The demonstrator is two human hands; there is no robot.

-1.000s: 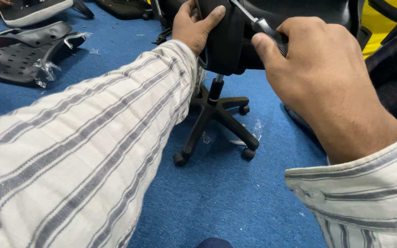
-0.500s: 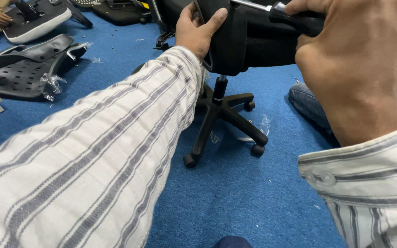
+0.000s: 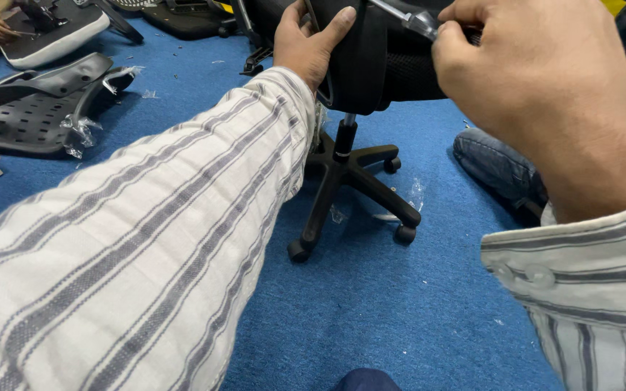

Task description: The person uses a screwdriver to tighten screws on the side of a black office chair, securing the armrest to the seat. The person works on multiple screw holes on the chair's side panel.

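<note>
I see my left hand [image 3: 313, 43] clamped on the edge of the black chair seat [image 3: 371, 65], thumb over the rim. My right hand [image 3: 545, 80] is closed around a metal tool [image 3: 407, 18] at the seat. The chair's star base [image 3: 349, 192] stands on the blue carpet [image 3: 414, 311].
</note>
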